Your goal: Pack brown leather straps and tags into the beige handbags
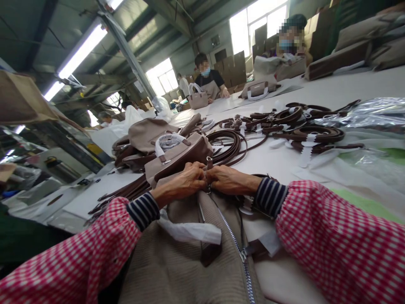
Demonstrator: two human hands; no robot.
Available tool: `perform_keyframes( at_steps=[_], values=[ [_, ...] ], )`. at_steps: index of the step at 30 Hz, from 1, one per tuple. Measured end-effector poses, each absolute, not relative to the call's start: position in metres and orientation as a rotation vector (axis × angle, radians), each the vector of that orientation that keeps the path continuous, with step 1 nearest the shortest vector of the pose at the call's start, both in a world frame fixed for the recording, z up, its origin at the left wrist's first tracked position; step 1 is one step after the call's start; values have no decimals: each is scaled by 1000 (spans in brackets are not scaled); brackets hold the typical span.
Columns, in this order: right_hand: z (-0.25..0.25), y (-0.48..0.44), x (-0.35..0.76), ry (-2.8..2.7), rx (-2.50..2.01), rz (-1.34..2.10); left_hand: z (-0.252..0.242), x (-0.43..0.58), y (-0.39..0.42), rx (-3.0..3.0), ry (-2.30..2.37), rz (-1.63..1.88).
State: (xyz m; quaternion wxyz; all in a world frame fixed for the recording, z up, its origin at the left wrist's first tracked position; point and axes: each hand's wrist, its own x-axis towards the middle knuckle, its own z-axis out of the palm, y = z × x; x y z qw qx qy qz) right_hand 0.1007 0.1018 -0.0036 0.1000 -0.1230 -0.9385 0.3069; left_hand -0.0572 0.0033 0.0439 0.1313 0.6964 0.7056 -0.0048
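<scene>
My left hand (186,180) and my right hand (228,179) meet close in front of me, fingers curled tight around a small metal strap clasp (209,162) at the edge of a taupe handbag (180,154). The bag lies on its side on the white table (332,90), its handle wrapped in white paper. A brown strap (230,145) loops away from the clasp to the right. Both sleeves are red-checked over striped cuffs. Crumpled white paper (193,230) lies below my left wrist.
More taupe bags (145,135) are piled behind the first. Several coiled brown straps (303,126) with paper tags lie at the right, beside clear plastic bags (373,112). Two other people stand at the far end with a handbag (198,99). Cardboard boxes line the back.
</scene>
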Motion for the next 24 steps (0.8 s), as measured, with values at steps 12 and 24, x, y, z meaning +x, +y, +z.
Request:
perform_keyframes(
  at_steps=[12, 24],
  values=[
    [2, 91, 93, -2822, -636, 687, 15, -47, -2, 1946, 2216, 282],
    [-13, 70, 111, -2699, -536, 605, 40, -60, -36, 2092, 2099, 364]
  ],
)
